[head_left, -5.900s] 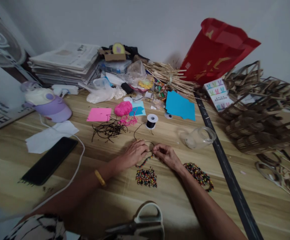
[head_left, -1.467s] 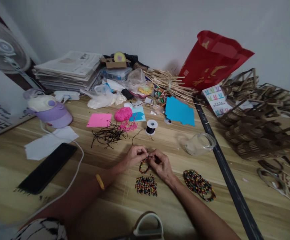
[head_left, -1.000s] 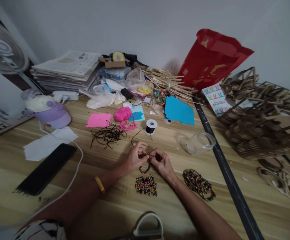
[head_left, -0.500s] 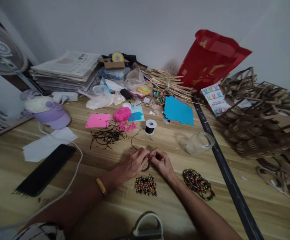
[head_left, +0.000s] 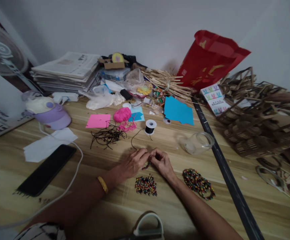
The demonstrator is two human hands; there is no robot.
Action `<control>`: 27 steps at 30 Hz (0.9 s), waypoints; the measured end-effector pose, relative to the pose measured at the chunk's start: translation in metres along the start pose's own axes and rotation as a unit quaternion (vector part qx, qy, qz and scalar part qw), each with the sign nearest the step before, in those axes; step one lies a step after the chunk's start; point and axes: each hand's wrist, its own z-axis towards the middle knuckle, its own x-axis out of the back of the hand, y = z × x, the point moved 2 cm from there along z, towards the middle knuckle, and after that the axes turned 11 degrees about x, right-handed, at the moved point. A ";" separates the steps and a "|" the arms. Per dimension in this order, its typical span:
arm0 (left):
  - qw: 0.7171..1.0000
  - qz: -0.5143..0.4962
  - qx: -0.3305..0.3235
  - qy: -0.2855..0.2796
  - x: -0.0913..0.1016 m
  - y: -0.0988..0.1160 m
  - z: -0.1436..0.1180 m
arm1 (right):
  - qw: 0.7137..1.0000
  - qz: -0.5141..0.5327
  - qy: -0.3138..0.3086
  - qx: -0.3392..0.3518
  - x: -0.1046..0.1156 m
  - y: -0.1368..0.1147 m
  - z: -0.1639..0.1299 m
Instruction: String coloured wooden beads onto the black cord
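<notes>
My left hand [head_left: 135,161] and my right hand [head_left: 161,162] meet at the fingertips over the middle of the table, both pinched closed on a short beaded string [head_left: 146,165]. Its beads hang in a small curve below the fingers; the part between the fingertips is hidden. Just in front lies a patch of loose multicoloured beads [head_left: 146,185]. To the right of my right forearm is a coiled heap of strung beads [head_left: 198,184]. Beyond my hands stands a white spool of black cord [head_left: 150,127], with a loose length of cord trailing toward my left hand.
Cut black cords [head_left: 108,135] and a pink yarn ball [head_left: 122,114] lie behind at left. A glass jar [head_left: 199,143] lies at right, near woven baskets [head_left: 257,133]. A phone [head_left: 46,170] and white cable occupy the left; a scissors handle [head_left: 149,225] shows at the front edge.
My fingertips have drawn closer together, covering more of the beaded string. Less of its bead curve shows below them. The things on the table have stayed where they were.
</notes>
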 end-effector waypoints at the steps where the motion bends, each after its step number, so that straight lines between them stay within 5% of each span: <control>1: 1.000 -0.010 0.004 0.002 -0.001 -0.001 0.001 | 1.000 -0.002 -0.001 0.002 0.000 0.000 0.000; 7: 0.973 -0.196 0.124 0.026 -0.007 -0.009 0.008 | 0.999 -0.033 -0.024 0.024 0.000 0.000 -0.003; 12: 0.880 -0.376 0.287 -0.044 -0.019 -0.022 0.012 | 0.997 -0.059 -0.041 0.039 0.000 -0.001 -0.005; 19: 0.770 -0.535 0.325 -0.124 -0.023 -0.027 0.015 | 0.995 -0.068 -0.052 0.050 -0.001 -0.001 -0.004; 27: 0.746 -0.551 0.330 -0.176 -0.017 -0.032 0.016 | 0.977 -0.148 -0.052 0.145 0.001 -0.006 -0.008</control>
